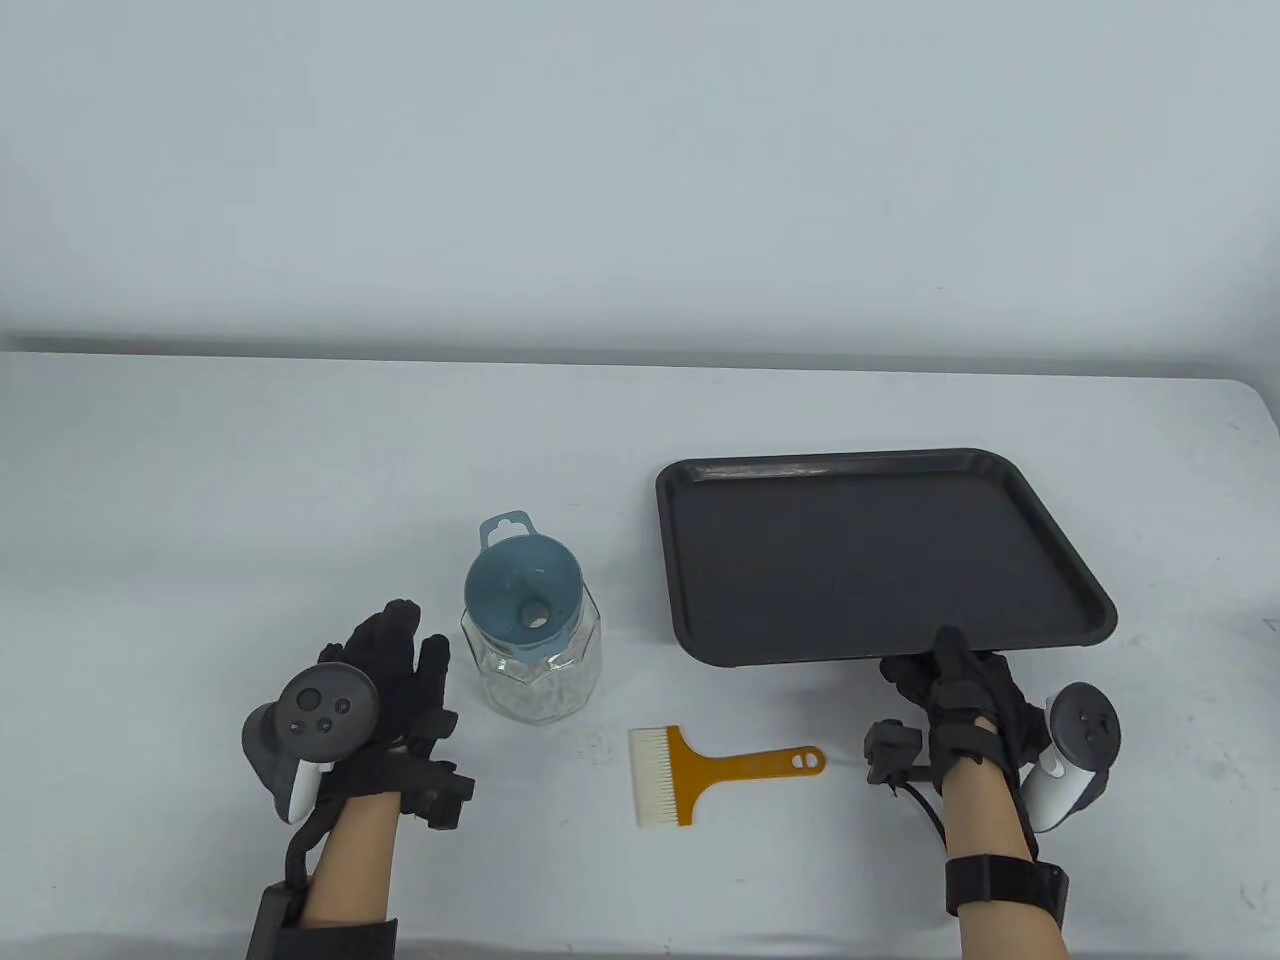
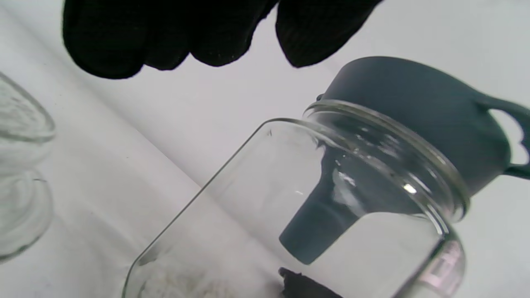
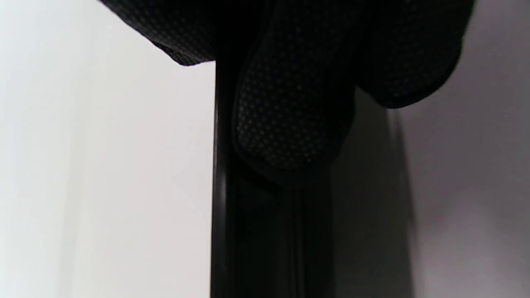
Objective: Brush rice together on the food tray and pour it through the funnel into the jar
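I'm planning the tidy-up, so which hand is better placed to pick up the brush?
Right. The right hand is on the tray rim, near the brush handle; the left hand is beside the jar.

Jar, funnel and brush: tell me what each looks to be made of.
Jar: clear glass by the look, faceted walls, bright glints on its threaded rim.
Funnel: likely plastic, matte blue-grey, with a moulded hanging tab.
Brush: flat orange handle, probably plastic; pale bristles, fibre cannot be told.
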